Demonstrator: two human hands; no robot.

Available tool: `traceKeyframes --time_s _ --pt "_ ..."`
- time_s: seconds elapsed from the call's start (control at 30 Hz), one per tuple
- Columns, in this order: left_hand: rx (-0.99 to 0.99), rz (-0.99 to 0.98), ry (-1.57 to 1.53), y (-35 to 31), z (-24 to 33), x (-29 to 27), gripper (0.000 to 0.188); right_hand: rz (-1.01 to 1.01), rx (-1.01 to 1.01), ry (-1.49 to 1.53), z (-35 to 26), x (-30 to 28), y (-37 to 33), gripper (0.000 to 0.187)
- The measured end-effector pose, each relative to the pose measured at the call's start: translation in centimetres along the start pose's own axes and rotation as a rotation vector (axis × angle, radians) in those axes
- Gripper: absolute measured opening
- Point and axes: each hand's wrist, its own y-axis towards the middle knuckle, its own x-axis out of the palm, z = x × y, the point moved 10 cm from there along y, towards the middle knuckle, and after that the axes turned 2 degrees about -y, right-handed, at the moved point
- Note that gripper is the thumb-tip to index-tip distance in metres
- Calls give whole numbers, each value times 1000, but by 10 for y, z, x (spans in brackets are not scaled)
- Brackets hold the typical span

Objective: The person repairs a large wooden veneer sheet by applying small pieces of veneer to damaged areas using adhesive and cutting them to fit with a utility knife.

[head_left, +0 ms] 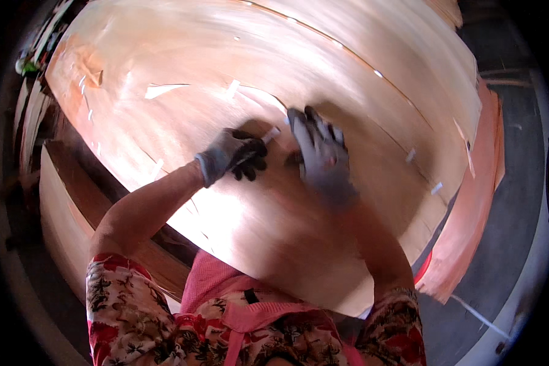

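A wide, pale wood veneer sheet (183, 131) spreads out under both hands. My left hand (233, 154), in a grey glove with dark fingertips, pinches a short strip of white tape (271, 135) between thumb and forefinger just above the sheet. Beside it, to the right, my right hand (324, 157) wears a similar glove and lies over the veneer with its fingers stretched forward. Those fingertips are at the end of a curved split (263, 96) in the wood. Part of the right palm and thumb is blurred.
Small white tape pieces (232, 89) dot the sheet, several along a long dark seam (354, 52) at the far right. A torn flap (165, 90) lies at the left. Reddish veneer strips (470, 226) stand to the right, and more veneer pieces (64, 207) to the left.
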Motion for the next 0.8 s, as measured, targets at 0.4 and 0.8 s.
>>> traceKeyframes --time_s 0.4,0.8 --pt "136 -342 80 -44 51 -75 22 -297 32 -269 -51 44 2 63" --pt "713 -88 1055 -46 48 -271 11 -577 231 -412 -59 38 -2 86"
